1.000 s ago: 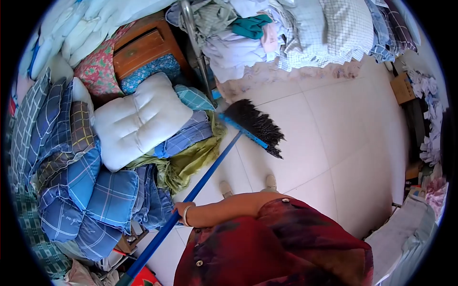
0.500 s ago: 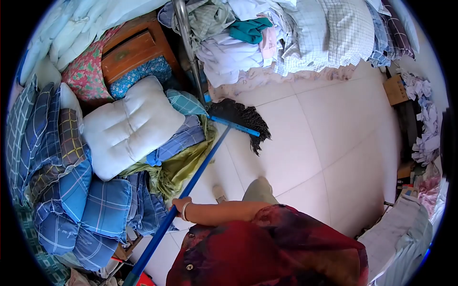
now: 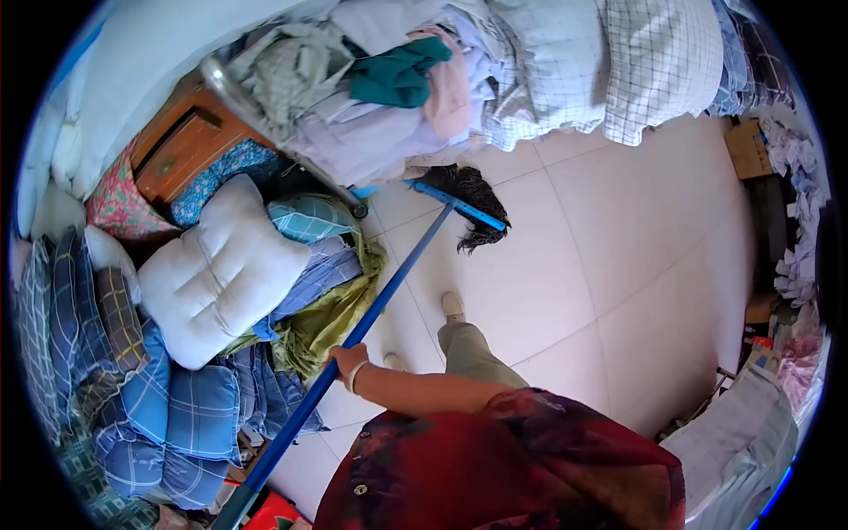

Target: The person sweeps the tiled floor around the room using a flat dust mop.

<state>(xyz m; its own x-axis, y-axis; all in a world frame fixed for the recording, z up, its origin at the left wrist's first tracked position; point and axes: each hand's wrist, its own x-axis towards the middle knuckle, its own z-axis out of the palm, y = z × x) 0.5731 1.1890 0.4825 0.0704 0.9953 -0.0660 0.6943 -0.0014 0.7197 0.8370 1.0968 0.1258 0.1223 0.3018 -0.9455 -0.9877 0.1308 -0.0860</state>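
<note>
My right hand (image 3: 349, 362) is wrapped round the long blue handle (image 3: 389, 290) of a broom, with a pale bracelet at the wrist. That arm reaches across in front of my red patterned top. The handle slants up and right to a blue bar and a head of black bristles (image 3: 473, 196), which rests on the pale tiled floor (image 3: 565, 265) close to the bed's edge. Beside the handle, on its left, lie an olive-green cloth (image 3: 331, 322) and blue checked fabric. The handle's near end runs out at the bottom left. My left hand is out of sight.
A white cushion (image 3: 221, 265) and blue plaid cushions (image 3: 203, 412) are heaped at left, below a wooden drawer unit (image 3: 190, 137). Piled clothes (image 3: 402, 75) and a metal bed rail (image 3: 243, 102) are at the top. A cardboard box (image 3: 746, 150) stands at right.
The view has shifted, and the broom head has moved closer to the bed's edge. One foot has stepped forward. My right hand has kept hold of the handle.
</note>
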